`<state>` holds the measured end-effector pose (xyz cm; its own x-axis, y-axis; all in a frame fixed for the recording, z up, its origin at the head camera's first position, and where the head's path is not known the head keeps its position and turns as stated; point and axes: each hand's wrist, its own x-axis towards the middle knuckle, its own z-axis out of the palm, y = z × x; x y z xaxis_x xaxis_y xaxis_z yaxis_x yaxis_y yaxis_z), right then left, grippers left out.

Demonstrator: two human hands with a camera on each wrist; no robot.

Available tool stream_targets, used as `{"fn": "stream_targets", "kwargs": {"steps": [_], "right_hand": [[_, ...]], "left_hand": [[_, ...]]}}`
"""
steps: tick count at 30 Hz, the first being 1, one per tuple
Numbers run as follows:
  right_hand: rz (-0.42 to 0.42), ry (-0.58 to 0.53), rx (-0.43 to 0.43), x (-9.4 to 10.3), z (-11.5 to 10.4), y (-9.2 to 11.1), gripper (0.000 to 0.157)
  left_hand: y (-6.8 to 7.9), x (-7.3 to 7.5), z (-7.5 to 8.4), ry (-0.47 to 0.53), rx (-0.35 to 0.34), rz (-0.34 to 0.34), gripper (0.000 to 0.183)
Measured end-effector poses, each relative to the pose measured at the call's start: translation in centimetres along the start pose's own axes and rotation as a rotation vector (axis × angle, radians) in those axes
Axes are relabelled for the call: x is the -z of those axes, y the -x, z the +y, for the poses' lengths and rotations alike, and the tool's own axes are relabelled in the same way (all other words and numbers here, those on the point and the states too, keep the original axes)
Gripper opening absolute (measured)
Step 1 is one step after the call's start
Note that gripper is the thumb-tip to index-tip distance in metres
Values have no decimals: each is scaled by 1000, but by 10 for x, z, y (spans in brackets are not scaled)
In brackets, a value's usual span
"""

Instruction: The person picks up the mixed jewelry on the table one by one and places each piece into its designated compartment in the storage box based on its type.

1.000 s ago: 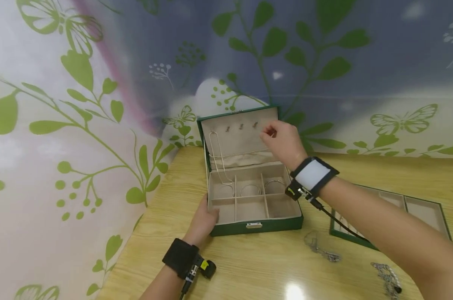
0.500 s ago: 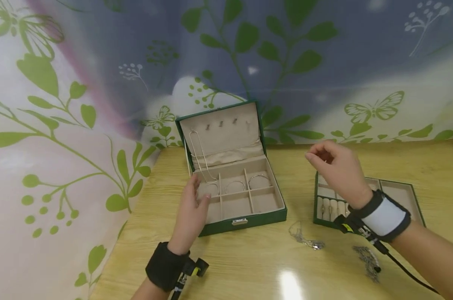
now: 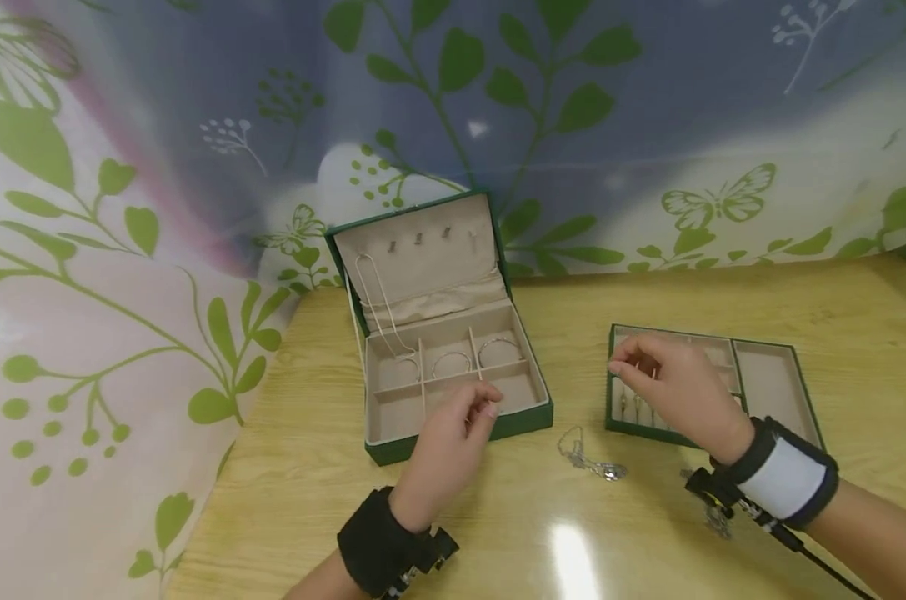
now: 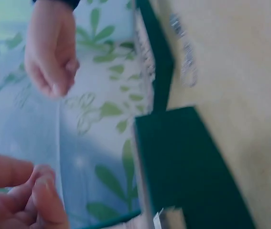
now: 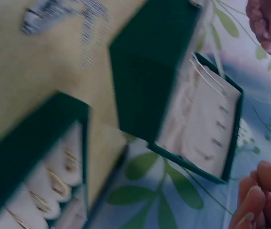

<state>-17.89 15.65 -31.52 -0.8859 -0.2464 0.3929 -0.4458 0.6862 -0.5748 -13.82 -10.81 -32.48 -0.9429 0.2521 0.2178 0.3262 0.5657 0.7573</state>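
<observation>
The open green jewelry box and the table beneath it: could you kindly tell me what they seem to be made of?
Jewelry box: green outside, perhaps leather or imitation leather, as it looks smooth and nearly matte; the pale lining looks like fabric, since the lid pocket puckers.
Table: glossy wood or wood-look laminate, judging by grain and glare.

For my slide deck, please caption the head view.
Left hand near an open green jewelry box, right hand above a compartmented tray.

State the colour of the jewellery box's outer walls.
Dark green; the jewellery box shows most sharply in the head view.
</observation>
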Motion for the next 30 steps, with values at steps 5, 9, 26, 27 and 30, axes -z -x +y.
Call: {"fn": "stream_targets", "kwargs": {"steps": [5,9,26,27,30], "right_hand": [[-237,35,-23,-16,3,-4,6],[-420,78,-11,-35,6,-11,17],[-506,256,19,-69,9,-13,31],[-514,243,13,-69,9,-13,30],[-540,206,-12,-68,9,-12,26]], "left_hand": [[-6,-26,1,-154,46,-228,14],[-16,-51,-3,-310,72,-333,17],[-32,-94,6,-718,-21,-198,31],[-32,-95,6,-755,-26,-195,31],[-31,-100,7,-858,-48,-186,33]]}}
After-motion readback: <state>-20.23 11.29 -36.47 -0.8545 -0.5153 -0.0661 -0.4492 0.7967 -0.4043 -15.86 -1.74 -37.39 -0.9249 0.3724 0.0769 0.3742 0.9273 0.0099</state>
